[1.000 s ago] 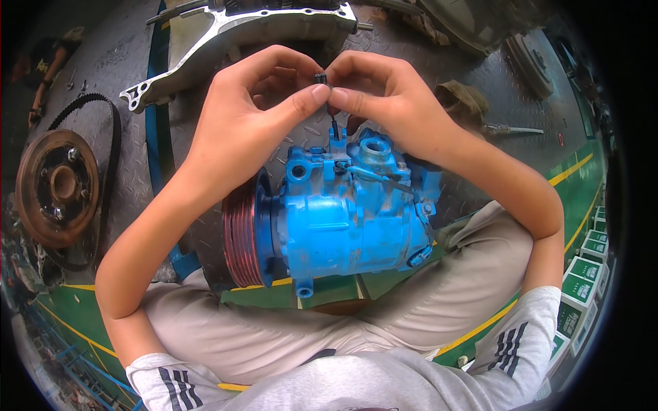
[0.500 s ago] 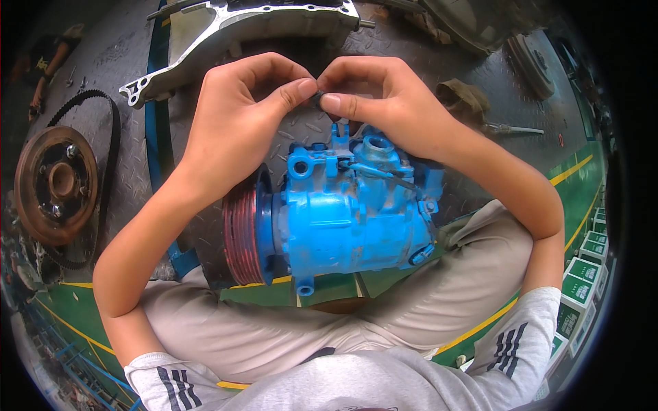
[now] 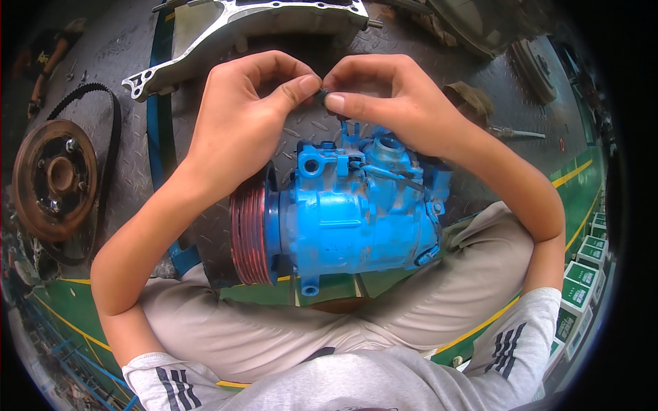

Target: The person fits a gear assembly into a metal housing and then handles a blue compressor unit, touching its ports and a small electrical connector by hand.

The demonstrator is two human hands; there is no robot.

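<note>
Thumb and fingertips of my left hand (image 3: 243,113) are pinched together on a small dark piece (image 3: 321,96), too small and covered to name. My right hand (image 3: 394,99) pinches the same piece from the other side, so my fingertips almost meet. Right below them lies a blue-painted air-conditioning compressor (image 3: 349,229) on its side. Its ribbed pulley (image 3: 249,236), with worn reddish paint, points left under my left wrist. Ports and a small bracket (image 3: 350,133) on its upper side face my hands.
A rusty wheel (image 3: 31,181) and a black toothed belt (image 3: 115,130) lie on the left of the dark metal table. Beyond my hands is a silver metal housing (image 3: 301,24). A brown rag (image 3: 469,103) and a metal tool (image 3: 517,132) sit at right. Boxes (image 3: 582,274) line the floor.
Both hands keep their pinch on the small dark piece and have shifted slightly right. The compressor also appears a little farther right in the view.
</note>
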